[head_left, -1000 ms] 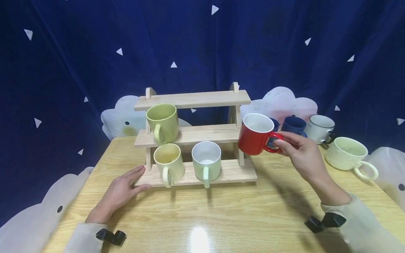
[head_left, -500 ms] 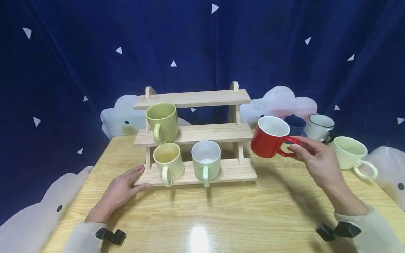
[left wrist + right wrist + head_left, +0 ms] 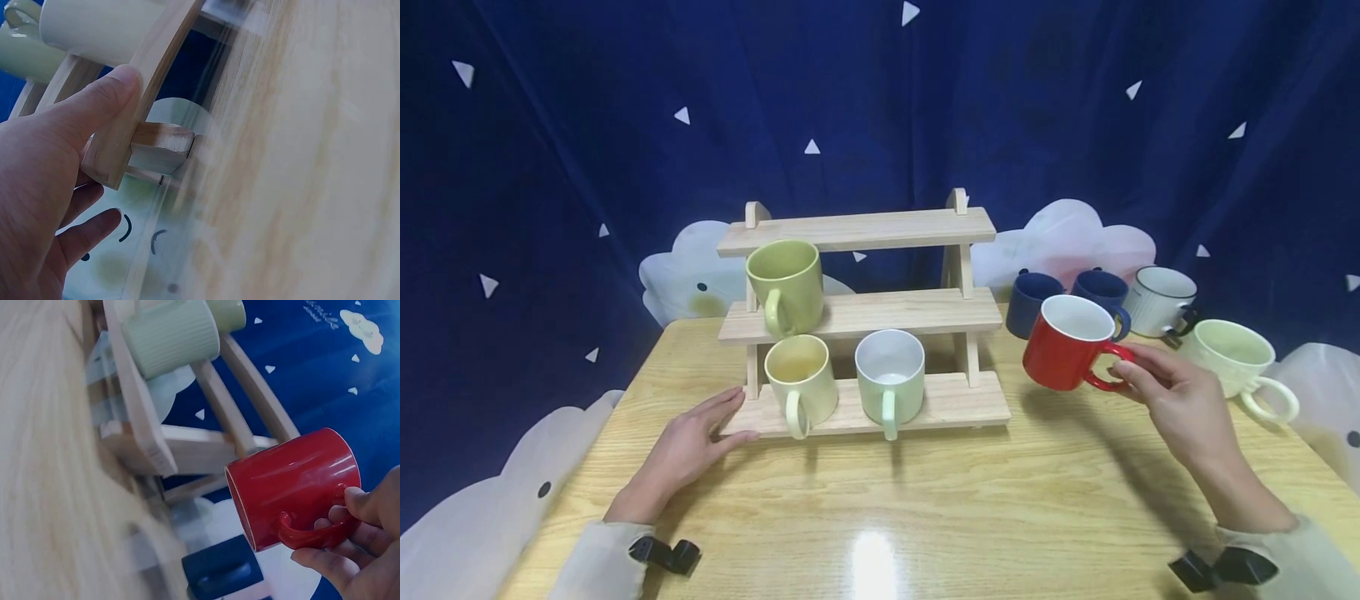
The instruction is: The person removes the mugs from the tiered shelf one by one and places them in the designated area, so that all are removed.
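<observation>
Nearest, the left hand (image 3: 688,450) lies flat, fingers straight, on the table (image 3: 925,517), touching the rack's (image 3: 857,317) lower left corner. Right of the rack, the right hand (image 3: 1176,400) grips the red mug (image 3: 1063,354) by its handle, lifted and tilted. Beyond it stand two blue mugs (image 3: 1030,302).

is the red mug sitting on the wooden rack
No, the red mug hangs in the air to the right of the wooden rack, held by its handle in the right hand.

Glossy ceramic red mug (image 3: 1066,342); matt wooden rack (image 3: 857,315); varnished table (image 3: 925,508).
</observation>
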